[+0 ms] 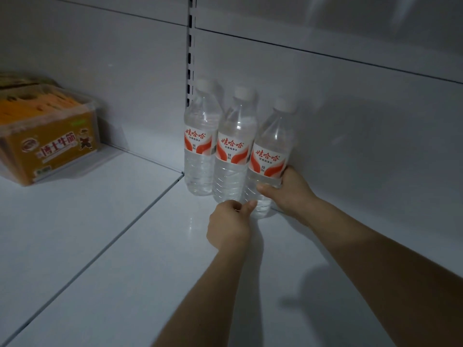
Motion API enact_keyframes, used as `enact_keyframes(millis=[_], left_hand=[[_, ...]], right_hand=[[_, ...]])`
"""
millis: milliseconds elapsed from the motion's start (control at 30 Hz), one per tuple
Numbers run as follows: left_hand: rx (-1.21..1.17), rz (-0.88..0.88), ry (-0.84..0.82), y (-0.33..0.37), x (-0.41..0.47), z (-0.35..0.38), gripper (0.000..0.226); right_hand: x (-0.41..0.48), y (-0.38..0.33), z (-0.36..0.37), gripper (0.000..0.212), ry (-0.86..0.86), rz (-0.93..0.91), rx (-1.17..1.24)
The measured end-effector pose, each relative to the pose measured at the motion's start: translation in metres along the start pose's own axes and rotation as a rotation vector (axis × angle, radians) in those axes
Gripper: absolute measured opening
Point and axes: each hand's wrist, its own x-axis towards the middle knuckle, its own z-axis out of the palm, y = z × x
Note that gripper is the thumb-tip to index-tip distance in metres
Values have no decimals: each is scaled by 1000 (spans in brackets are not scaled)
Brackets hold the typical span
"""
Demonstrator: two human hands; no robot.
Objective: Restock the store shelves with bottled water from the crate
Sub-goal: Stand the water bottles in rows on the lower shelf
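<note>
On the white shelf [100, 246], three water-filled bottles [234, 146] are stood against the back panel [350, 96]. The rightmost bottle [269, 156] is gripped by the right hand [290, 191]. The left hand [229, 224] is curled at its base, grasp unclear. Orange packets [37, 106] are held in a clear tub [50, 146].

Clear bottles [235, 176], red-white labels [231, 150]; tub [50, 136] orange, perhaps yellowish.

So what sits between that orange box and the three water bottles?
Nothing stands there: the head view shows only bare white shelf between the orange box and the water bottles, crossed by a seam.
</note>
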Motion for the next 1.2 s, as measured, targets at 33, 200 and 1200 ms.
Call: enact_keyframes(millis=[33, 200, 1200], left_hand=[[5, -4, 2, 0, 0, 1, 35], [115, 39, 30, -4, -2, 2, 36], [68, 567, -1359, 93, -501, 83, 21]], right_hand=[[1, -2, 0, 45, -24, 8, -37], [-24, 14, -4, 48, 106, 122, -54], [-560, 101, -321, 15, 774, 514, 186]])
